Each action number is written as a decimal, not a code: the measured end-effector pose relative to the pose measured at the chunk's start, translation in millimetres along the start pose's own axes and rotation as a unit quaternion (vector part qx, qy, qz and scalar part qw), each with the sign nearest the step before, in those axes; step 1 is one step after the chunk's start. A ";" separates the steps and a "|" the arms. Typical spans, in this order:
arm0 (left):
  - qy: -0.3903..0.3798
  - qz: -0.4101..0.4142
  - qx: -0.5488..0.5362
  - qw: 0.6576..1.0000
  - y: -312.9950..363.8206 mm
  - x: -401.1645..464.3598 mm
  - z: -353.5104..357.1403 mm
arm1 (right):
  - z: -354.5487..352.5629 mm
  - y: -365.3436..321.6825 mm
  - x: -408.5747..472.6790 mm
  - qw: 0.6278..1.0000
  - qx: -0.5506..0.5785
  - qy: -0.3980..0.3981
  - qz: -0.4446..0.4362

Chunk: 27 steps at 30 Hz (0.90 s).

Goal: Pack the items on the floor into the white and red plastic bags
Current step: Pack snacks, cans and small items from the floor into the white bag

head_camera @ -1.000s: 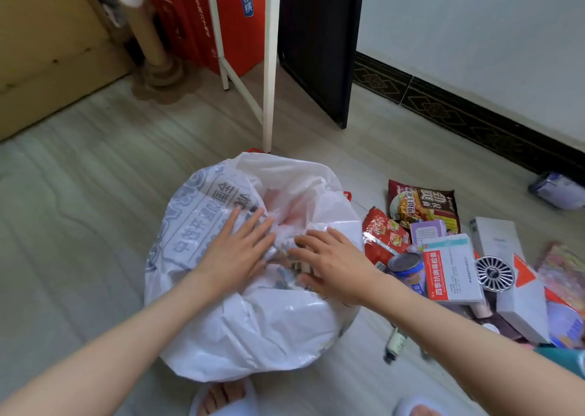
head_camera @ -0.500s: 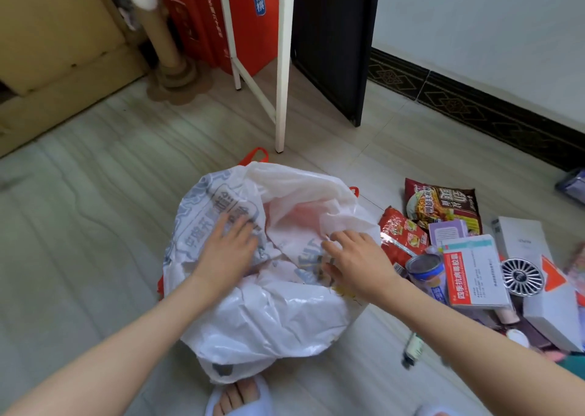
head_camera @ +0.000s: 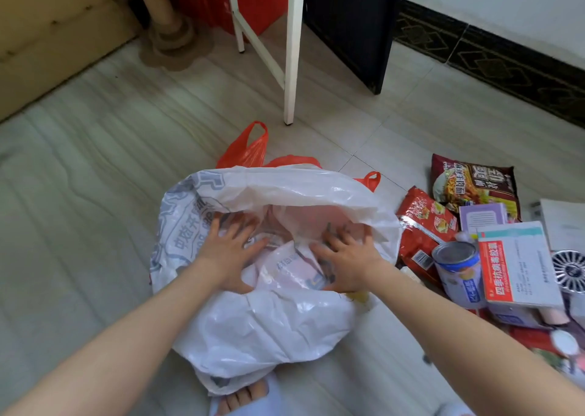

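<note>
The packing looks barely begun. Both hands are at the mouth of the white bag (head_camera: 269,330), which lies crumpled on the floor (head_camera: 79,210) right in front of the person. The left hand (head_camera: 226,254) is spread flat, fingers splayed, pressing the printed left side of the bag outward; it grips nothing. The right hand (head_camera: 348,263) is likewise open and spread, pushing the plastic toward the right, so the two hands together are widening the opening.

Between the hands, inside the opening, there is only folded pale plastic with some print; whether any item is already in there cannot be told. The red bag (head_camera: 247,149) lies just beyond the hands, mostly covered by the white one, with its handles poking out at the far edge; it looks flat and unfilled.

Everything to be packed sits to the right of the right hand, in a loose pile on the floor: a red snack packet (head_camera: 421,222) nearest, a blue tin can (head_camera: 459,273) beside it, a white medicine box (head_camera: 519,267) leaning over the can, and a dark noodle packet (head_camera: 474,184) farther out. More boxes and a small round fan (head_camera: 571,268) lie at the right edge.
</note>
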<state>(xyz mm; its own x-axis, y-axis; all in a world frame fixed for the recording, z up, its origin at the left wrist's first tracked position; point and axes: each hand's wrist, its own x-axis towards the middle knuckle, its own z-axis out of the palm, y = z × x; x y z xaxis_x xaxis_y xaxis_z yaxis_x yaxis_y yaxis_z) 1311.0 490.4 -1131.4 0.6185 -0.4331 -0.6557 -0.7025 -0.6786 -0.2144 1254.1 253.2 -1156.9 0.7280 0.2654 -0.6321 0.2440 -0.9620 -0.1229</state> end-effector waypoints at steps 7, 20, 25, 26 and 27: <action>0.032 0.011 -0.108 0.994 23.1 -3.1 0.7 | 3.5 -12.9 -10.6 0.998 0.012 0.066 -0.011; -0.011 0.001 -0.125 0.992 41.2 18.5 35.1 | 31.0 -18.9 6.4 0.999 0.015 0.044 0.027; 0.041 -0.001 -0.173 0.984 46.8 2.6 12.8 | 18.7 -22.9 -13.5 0.993 0.068 0.092 -0.002; 0.062 0.002 -0.174 0.983 47.9 -4.4 6.5 | 14.6 -22.5 -23.2 0.990 0.074 0.115 -0.019; 0.077 0.001 -0.173 0.982 49.4 -11.8 0.8 | 10.2 -19.8 -34.3 0.987 0.083 0.134 -0.037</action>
<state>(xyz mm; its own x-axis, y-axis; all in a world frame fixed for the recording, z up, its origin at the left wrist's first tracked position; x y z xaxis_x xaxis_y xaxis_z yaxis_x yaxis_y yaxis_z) 1268.7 462.5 -1134.8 0.6812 -0.5016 -0.5333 -0.5588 -0.8268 0.0640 1217.8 262.5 -1140.6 0.8608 0.3218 -0.3942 0.2112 -0.9307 -0.2985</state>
